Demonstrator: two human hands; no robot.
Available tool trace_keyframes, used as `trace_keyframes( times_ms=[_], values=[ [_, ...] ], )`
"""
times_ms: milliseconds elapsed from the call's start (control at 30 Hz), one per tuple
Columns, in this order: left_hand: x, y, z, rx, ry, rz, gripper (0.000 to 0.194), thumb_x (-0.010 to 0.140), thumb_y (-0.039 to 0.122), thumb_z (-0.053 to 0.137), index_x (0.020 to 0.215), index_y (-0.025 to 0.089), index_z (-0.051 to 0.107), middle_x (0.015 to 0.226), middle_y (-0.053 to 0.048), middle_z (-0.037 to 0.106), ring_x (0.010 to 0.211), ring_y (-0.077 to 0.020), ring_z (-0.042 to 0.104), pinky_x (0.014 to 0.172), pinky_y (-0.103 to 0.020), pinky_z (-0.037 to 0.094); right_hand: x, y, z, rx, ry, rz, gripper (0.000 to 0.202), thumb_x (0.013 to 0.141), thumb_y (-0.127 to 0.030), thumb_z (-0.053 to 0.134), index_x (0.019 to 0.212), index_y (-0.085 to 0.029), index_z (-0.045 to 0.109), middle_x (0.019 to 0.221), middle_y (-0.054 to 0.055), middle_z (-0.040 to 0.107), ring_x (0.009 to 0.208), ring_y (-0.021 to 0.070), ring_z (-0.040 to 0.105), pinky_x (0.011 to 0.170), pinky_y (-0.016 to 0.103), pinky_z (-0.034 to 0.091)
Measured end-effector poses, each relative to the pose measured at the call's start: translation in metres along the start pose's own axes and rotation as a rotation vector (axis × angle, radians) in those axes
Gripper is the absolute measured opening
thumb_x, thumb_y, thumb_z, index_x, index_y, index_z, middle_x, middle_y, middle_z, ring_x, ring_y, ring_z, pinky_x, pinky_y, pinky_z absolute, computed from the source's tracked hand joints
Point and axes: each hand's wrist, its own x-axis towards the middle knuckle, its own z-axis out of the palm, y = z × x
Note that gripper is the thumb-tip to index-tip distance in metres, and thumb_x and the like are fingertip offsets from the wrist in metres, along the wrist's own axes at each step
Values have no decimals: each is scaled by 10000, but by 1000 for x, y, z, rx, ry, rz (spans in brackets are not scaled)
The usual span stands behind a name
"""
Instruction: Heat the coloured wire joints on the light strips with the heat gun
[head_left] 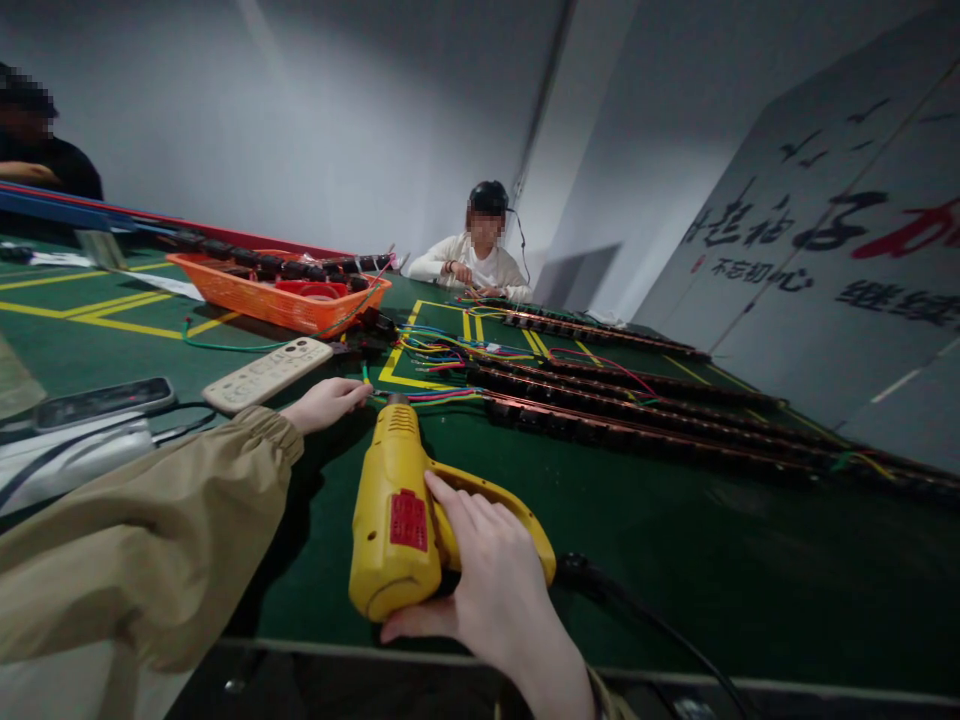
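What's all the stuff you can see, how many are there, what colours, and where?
heat gun: 1, yellow, front middle
cord: 1, black, right of the heat gun
wires: many, mixed colours, mid-table
copper strips: several, black and copper, right side
basket: 1, orange, left of middle
power strip: 1, beige, left
gadget: 1, dark, left of the power strip
table: 1, green with yellow lines, underneath
writing: several characters, black and red, right wall
person in white: 1, white top, across the table
person in black: 1, black top, far left
left grip: 1, khaki-sleeved, holding wires
right grip: 1, khaki-sleeved, around the heat gun

Smaller bits at far left are too unclear to name.
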Motion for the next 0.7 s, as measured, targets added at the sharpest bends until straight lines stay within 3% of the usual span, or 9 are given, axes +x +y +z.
trace_keyframes(
  times_ms=[133, 400, 533, 700],
  values=[
    [0, 0, -1, -44, -15, -9, 545, 800, 674, 328, 645, 196, 537, 593, -8, 553, 563, -152, 505, 555, -256, 371, -9, 16, -7, -20, 46, 57, 1162, 372, -766, 704, 1351, -217, 401, 1172, 61, 601, 1042, 251, 573, 942, 398, 418],
    [-1, 1, -1, -65, -21, -1, 534, 797, 663, 349, 653, 192, 555, 623, -17, 570, 583, -152, 515, 564, -257, 376, -22, 43, -16, -244, 162, 142, 1073, 536, -839, 550, 1347, -152, 400, 1106, 112, 612, 955, 277, 593, 830, 424, 456],
    [-3, 3, -2, -54, -12, 6, 528, 796, 654, 356, 634, 193, 554, 602, -7, 565, 576, -149, 512, 566, -254, 367, -27, 46, -11, -335, 258, 145, 1066, 567, -859, 489, 1342, -132, 407, 1071, 119, 615, 917, 268, 593, 800, 404, 453],
    [-2, 2, -3, -52, -14, 2, 518, 799, 641, 356, 631, 189, 545, 610, -8, 568, 570, -144, 507, 559, -251, 361, -27, 47, -9, -349, 270, 106, 1053, 586, -858, 476, 1349, -135, 398, 1059, 124, 615, 901, 265, 594, 781, 381, 451]
  ],
)
